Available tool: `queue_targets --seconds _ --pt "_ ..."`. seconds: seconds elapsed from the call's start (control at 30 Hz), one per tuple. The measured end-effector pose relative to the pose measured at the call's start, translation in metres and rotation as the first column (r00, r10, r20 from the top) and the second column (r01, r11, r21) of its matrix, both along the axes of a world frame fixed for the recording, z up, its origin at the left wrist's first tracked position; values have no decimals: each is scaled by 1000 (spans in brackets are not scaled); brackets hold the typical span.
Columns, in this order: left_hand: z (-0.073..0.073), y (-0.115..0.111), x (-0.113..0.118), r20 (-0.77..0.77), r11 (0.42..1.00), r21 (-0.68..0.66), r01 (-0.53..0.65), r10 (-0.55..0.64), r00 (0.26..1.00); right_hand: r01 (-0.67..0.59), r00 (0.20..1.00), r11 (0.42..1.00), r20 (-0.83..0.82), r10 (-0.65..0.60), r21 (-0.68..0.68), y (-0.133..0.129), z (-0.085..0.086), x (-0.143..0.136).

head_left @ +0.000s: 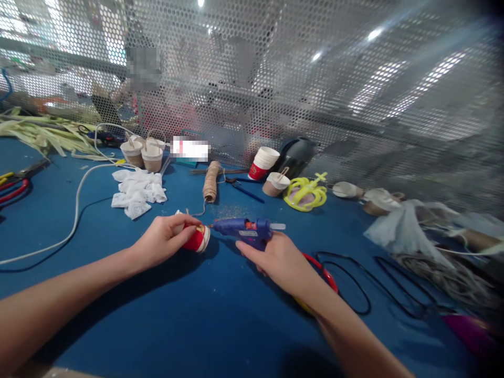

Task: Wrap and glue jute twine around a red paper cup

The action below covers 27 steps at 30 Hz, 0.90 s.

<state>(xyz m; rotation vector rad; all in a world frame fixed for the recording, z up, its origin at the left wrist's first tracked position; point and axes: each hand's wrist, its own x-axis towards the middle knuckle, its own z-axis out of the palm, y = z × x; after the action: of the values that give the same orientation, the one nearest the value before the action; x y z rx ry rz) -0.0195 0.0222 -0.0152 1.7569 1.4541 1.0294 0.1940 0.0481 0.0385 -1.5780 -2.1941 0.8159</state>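
Observation:
A red and white paper cup [196,239] lies on its side on the blue table, with my left hand [165,236] closed around it. My right hand [277,257] grips the handle of a blue glue gun [240,228]. The gun's nozzle points left and is at the cup's rim end, close to a small tan piece there; whether it touches is too small to tell. A clear glue stick sticks out of the gun's back. Behind the cup stands a spool of twine [211,182], its loose strand running toward the cup.
White lace pieces [138,190] and small wrapped cups [151,157] are at the back left. Behind the gun are stacked cups [263,161], blue pliers [248,192] and a yellow crown [306,194]. Red-handled scissors [16,191] lie far left. Black cable [366,294] loops at the right.

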Motion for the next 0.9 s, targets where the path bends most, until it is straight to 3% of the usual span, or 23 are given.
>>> queue_targets --seconds 0.6,0.9 --pt "-3 3 -2 14 1000 -15 -12 12 1000 -77 995 997 -57 78 15 -16 8 8" --pt "-5 1 -1 44 1000 -26 -6 7 999 -32 999 997 -42 35 68 -10 6 7"
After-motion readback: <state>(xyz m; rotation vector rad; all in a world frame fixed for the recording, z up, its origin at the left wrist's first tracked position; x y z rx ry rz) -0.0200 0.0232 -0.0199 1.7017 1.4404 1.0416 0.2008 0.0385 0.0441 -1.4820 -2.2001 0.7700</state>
